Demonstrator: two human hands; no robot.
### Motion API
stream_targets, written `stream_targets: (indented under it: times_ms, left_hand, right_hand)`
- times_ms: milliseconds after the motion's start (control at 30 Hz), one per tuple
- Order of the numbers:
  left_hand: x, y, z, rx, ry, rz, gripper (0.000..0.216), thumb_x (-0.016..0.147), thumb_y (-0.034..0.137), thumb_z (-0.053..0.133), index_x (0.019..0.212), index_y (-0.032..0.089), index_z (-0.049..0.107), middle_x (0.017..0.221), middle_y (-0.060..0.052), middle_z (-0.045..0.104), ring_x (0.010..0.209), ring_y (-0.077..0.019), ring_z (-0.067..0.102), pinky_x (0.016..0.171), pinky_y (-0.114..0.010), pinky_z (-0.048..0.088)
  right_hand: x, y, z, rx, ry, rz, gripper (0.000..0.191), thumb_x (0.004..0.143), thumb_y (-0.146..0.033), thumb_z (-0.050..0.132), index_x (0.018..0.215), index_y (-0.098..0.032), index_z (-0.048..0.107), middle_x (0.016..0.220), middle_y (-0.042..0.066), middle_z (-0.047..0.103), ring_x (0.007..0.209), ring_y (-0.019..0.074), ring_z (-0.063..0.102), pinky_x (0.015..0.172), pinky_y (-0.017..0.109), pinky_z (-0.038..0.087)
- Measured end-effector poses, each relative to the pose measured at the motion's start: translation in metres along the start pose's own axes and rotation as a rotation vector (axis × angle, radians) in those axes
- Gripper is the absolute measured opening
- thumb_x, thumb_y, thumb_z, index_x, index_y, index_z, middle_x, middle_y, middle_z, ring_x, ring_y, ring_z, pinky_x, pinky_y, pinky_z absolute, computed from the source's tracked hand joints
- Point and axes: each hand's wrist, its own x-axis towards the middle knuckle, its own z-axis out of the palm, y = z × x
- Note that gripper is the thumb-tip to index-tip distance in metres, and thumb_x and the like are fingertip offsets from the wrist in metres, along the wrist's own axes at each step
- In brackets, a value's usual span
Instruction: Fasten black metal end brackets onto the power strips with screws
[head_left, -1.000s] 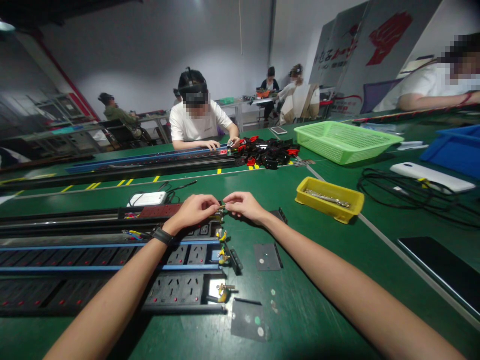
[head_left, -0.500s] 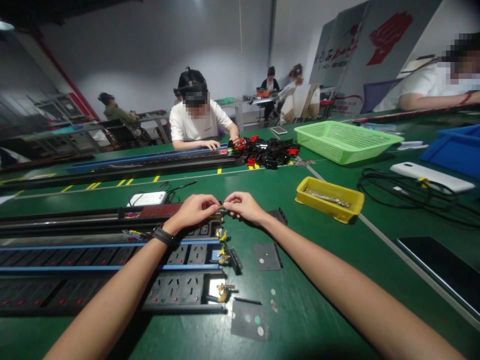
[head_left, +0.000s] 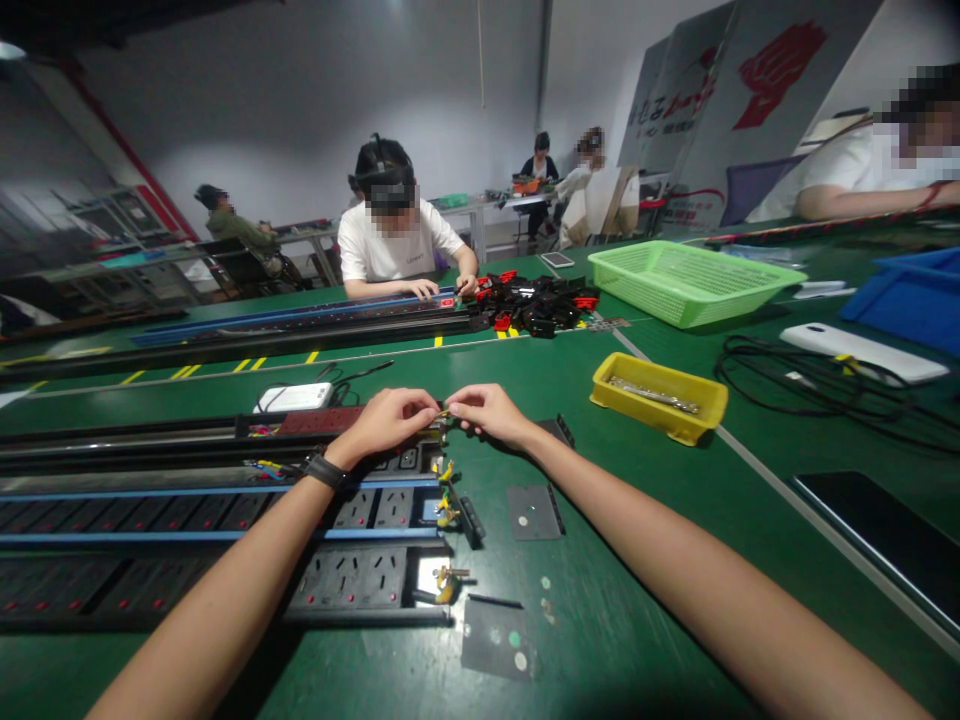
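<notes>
At the right end of the farthest socket strip (head_left: 315, 422), my left hand (head_left: 391, 420) and my right hand (head_left: 489, 413) meet fingertip to fingertip. Both are closed in a pinch on a short yellow wire (head_left: 443, 413); its exact end is too small to make out. Nearer to me lie a blue-edged socket strip (head_left: 390, 508) and a black socket strip (head_left: 352, 580). From the near strip's end sticks a brass bolt (head_left: 454, 574) with a yellow wire. My left forearm crosses over the strips and hides parts of them.
Flat black end plates (head_left: 534, 512) lie right of the strips. A yellow bin (head_left: 660, 425) holds metal screws. Beyond are a green basket (head_left: 690, 310), black cables (head_left: 795, 400), a phone (head_left: 885, 550) and a heap of black and red parts (head_left: 536, 305). Across the table a person handles another strip.
Both hands stay at the strip's end with barely any movement; only slight shifts of the fingertips around the wire show.
</notes>
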Motion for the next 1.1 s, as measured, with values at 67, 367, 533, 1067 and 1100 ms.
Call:
stream_targets:
  times_ms: [67,367,533,1067,1100]
  left_hand:
    - [0.000,0.000,0.000,0.006,0.003,-0.001,0.028,0.095,0.040,0.058,0.095,0.019,0.076,0.079,-0.001,0.071,0.066,-0.0141,0.058,0.063,-0.024,0.036]
    - [-0.002,0.007,0.001,0.016,0.015,-0.068,0.029,0.093,0.040,0.058,0.095,0.018,0.076,0.075,-0.001,0.071,0.065,-0.0142,0.059,0.061,-0.024,0.036]
    - [-0.002,0.007,0.004,0.076,0.048,-0.075,0.026,0.092,0.038,0.058,0.095,0.020,0.077,0.079,-0.001,0.072,0.067,-0.0138,0.059,0.061,-0.023,0.034]
    - [-0.015,0.082,0.016,0.604,0.129,-0.259,0.020,0.097,0.032,0.054,0.101,0.022,0.070,0.099,-0.010,0.071,0.098,-0.0277,0.064,0.082,-0.037,0.047]
    - [-0.016,0.088,0.018,0.635,0.129,-0.272,0.020,0.097,0.032,0.053,0.101,0.022,0.069,0.100,-0.010,0.070,0.097,-0.0284,0.064,0.081,-0.038,0.047]
  right_hand:
    - [0.000,0.001,0.000,0.002,0.004,0.000,0.044,0.070,-0.051,0.082,0.092,-0.013,0.073,0.067,0.001,0.066,0.054,0.0103,0.057,0.043,0.019,0.040]
    - [0.000,0.001,0.002,-0.025,0.055,0.017,0.031,0.070,-0.038,0.079,0.091,-0.015,0.071,0.067,0.000,0.065,0.051,0.0100,0.054,0.040,0.018,0.037]
    - [0.000,0.001,0.004,-0.045,0.081,0.030,0.028,0.070,-0.035,0.076,0.088,-0.015,0.070,0.061,-0.001,0.062,0.048,0.0101,0.051,0.039,0.019,0.036]
    - [-0.002,0.008,0.006,-0.099,0.040,0.008,0.033,0.070,-0.043,0.073,0.087,-0.015,0.069,0.054,-0.003,0.057,0.045,0.0117,0.047,0.042,0.023,0.035]
    - [-0.002,0.009,0.007,-0.093,0.035,0.006,0.034,0.070,-0.045,0.073,0.087,-0.016,0.069,0.054,-0.003,0.058,0.045,0.0119,0.047,0.042,0.024,0.035]
